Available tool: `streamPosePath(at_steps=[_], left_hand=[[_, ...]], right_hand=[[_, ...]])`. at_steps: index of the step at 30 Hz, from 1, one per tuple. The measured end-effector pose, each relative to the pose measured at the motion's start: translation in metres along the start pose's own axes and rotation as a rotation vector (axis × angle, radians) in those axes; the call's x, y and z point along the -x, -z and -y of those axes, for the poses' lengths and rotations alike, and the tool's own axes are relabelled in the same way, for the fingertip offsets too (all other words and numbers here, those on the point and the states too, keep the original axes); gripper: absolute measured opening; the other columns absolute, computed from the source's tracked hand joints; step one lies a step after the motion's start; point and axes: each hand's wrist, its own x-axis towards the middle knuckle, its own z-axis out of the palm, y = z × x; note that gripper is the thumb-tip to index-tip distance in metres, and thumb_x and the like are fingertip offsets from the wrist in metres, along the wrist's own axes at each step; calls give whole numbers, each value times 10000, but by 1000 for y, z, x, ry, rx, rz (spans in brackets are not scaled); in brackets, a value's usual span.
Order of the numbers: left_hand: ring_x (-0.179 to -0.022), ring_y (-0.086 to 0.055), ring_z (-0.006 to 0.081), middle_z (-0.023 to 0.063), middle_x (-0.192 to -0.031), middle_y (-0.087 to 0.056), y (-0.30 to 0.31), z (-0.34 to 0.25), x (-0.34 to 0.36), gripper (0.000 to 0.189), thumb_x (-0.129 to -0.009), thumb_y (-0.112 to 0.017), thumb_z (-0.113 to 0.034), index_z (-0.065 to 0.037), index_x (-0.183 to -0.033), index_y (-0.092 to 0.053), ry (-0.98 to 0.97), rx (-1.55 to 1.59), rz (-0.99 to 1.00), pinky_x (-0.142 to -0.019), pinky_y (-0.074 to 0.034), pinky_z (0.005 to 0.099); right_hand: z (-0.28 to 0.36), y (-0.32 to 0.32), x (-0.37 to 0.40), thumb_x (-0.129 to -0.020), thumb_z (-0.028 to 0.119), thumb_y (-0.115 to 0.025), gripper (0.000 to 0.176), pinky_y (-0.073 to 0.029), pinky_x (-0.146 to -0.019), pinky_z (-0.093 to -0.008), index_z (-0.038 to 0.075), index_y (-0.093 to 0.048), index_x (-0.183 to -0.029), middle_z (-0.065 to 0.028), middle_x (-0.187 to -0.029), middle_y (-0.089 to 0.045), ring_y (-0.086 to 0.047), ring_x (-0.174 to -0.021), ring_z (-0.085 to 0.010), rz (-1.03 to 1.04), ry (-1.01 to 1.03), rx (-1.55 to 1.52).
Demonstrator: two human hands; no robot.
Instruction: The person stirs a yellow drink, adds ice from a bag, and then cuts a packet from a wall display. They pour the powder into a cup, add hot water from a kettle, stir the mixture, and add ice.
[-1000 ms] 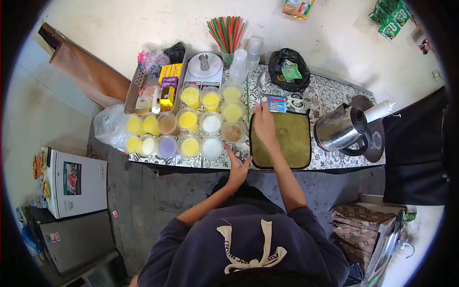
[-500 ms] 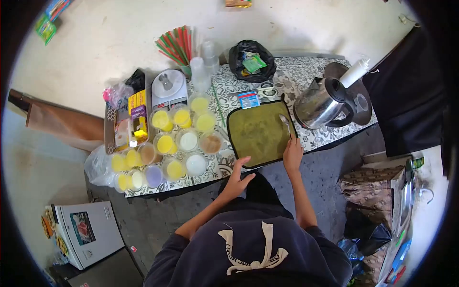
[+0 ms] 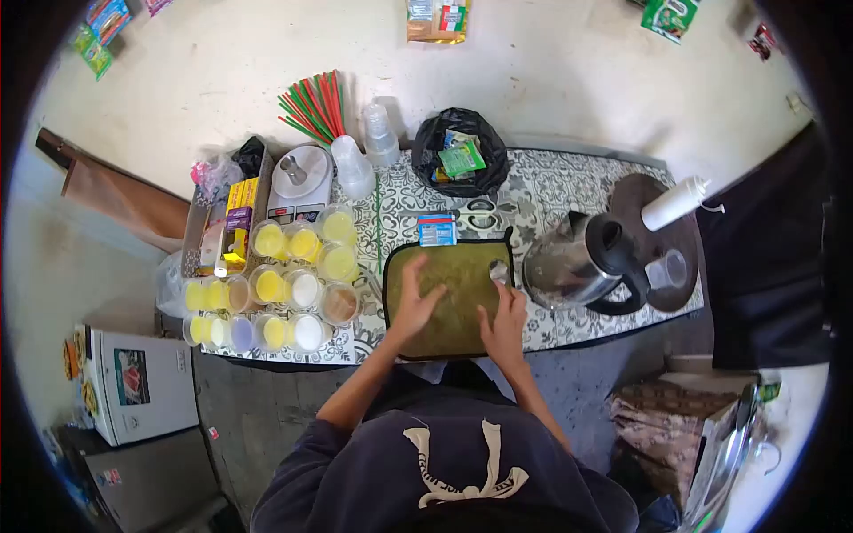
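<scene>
My left hand (image 3: 416, 306) hovers above the left half of the dark green, black-edged mat (image 3: 444, 342), thumb and fingers apart and nothing in them. Near the mat's right edge, the fingers of my right hand (image 3: 505, 327) close around the handle of a metal spoon (image 3: 499, 268). Only the bowl of the spoon shows; the fingers cover the rest. Just beyond the mat's far edge lies a small blue sachet (image 3: 437, 231). White-handled scissors (image 3: 480, 213) rest behind it.
To the left stand several plastic cups of yellow, white, brown and purple powder (image 3: 307, 291), a kitchen scale (image 3: 302, 178) and a box of packets (image 3: 203, 226). A steel kettle (image 3: 569, 262) stands right of the mat. Behind are a black bag (image 3: 426, 133), stacked cups (image 3: 354, 169) and straws (image 3: 315, 107).
The camera view has tilted up. My left hand has moved from the mat's near edge to over its surface. My right hand has shifted closer to the spoon's bowl.
</scene>
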Motion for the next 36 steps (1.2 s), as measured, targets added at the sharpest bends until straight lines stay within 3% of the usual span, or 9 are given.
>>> streamPosePath(at_steps=[4,6,9,15,17,18,19,22,36], left_hand=[[-1328,-171,336,234,-1401,-192,12,-10,-72,746,-795,-633,-151,62,-1353,-186,-139,-225,-375,-1081,-141,405],[-1348,-51,396,301,-1429,-38,19,1,-104,892,-772,-668,-183,103,-1366,-68,-162,-404,-544,-1089,-91,431],[-1341,10,435,344,-1415,48,32,32,-147,1001,-742,-705,-203,142,-1345,16,-184,-513,-708,-1090,-71,457],[-1328,-55,444,333,-1402,-50,45,33,-192,1074,-647,-765,-94,137,-1343,19,-126,-451,-1002,-1087,-101,478],[-1314,-113,440,312,-1397,-100,53,42,-196,1029,-629,-769,-84,106,-1353,-63,-156,-437,-980,-1082,-131,475],[-1253,-253,426,283,-1344,-243,56,43,-199,910,-612,-765,-63,72,-1323,-214,-249,-528,-1045,-1047,-221,462],[-1253,-253,426,283,-1344,-243,57,41,-199,910,-612,-765,-63,72,-1323,-214,-231,-528,-1052,-1047,-221,462],[-1116,-409,393,229,-1190,-427,59,33,-203,736,-608,-744,-29,48,-1236,-369,-227,-380,-1064,-953,-333,448],[-1106,-416,411,245,-1182,-409,60,40,-203,724,-622,-755,-71,33,-1227,-370,-201,-463,-1118,-939,-350,462]], right_hand=[[35,6,-107,-780,155,-623,513,-365,-876,-421,-3,-410,-1220,-209,-1075,-448,-435,-1009,-379,21,371,-200],[51,-6,-165,-771,155,-625,477,-374,-865,-414,2,-429,-1178,-186,-1042,-474,-455,-993,-366,40,457,-248],[83,-31,-230,-762,165,-625,451,-401,-850,-418,6,-446,-1144,-182,-1042,-484,-483,-989,-360,120,519,-323],[148,-81,-290,-775,211,-628,506,-442,-848,-411,31,-428,-1203,-171,-1123,-489,-501,-1045,-354,247,653,-222],[156,-95,-295,-775,243,-629,516,-451,-845,-421,35,-431,-1204,-175,-1169,-476,-504,-1062,-357,249,661,-230],[157,-101,-298,-781,262,-627,512,-454,-838,-415,50,-433,-1205,-176,-1180,-480,-518,-1052,-345,282,641,-196],[155,-106,-298,-781,262,-627,512,-454,-838,-415,50,-433,-1205,-176,-1180,-480,-518,-1052,-345,301,642,-194],[154,-115,-303,-810,263,-602,433,-469,-797,-410,83,-469,-1180,-140,-1094,-544,-559,-980,-332,352,656,-202],[165,-103,-299,-823,260,-585,391,-493,-735,-411,90,-497,-1164,-113,-1085,-561,-588,-909,-328,281,687,-187]])
